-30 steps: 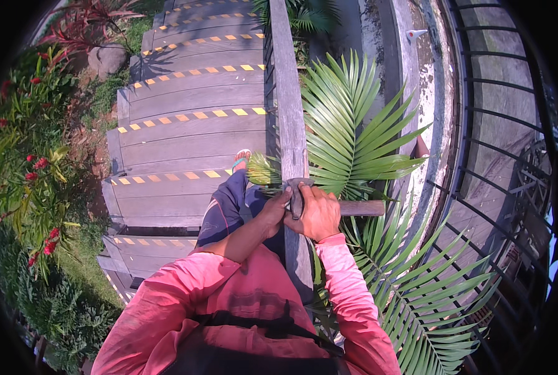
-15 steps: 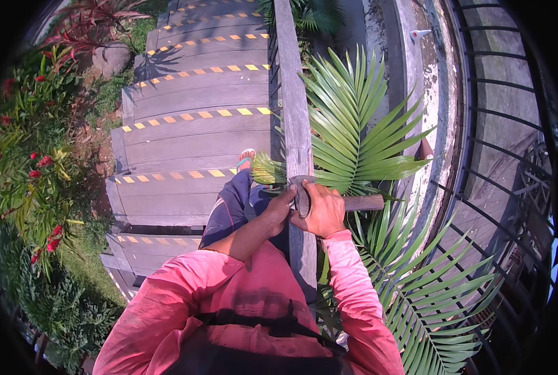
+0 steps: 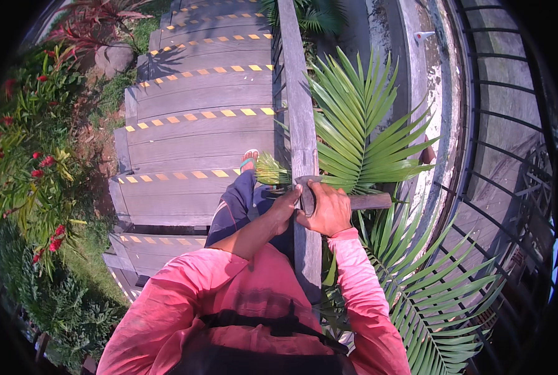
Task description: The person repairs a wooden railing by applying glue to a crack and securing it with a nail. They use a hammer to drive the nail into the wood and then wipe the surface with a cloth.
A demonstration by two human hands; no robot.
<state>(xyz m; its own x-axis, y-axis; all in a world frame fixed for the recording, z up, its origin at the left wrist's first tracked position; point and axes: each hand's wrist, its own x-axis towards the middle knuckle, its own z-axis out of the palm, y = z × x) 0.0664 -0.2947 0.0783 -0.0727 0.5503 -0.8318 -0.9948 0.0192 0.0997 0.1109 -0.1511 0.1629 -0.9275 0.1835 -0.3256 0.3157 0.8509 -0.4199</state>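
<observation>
A grey weathered wooden handrail (image 3: 300,100) runs away from me, and both hands are on top of it. My right hand (image 3: 330,209) is closed over a tool that looks like a hammer, with a curved dark metal head (image 3: 306,197) lying over the rail. Its wooden handle (image 3: 372,200) sticks out to the right, past the rail. My left hand (image 3: 286,207) is closed at the rail's left side, its thumb against the metal head. What its fingers hold, if anything, is hidden.
Wooden steps (image 3: 185,147) with yellow-striped edges lie left of the rail, my sandalled foot (image 3: 249,159) on one. Palm fronds (image 3: 360,119) spread close on the right. A black metal railing (image 3: 472,112) stands farther right. Red-flowered bushes (image 3: 47,162) grow at far left.
The whole view has shifted slightly, so rail and hands appear a little farther right. Both hands keep about the same place on the rail and tool.
</observation>
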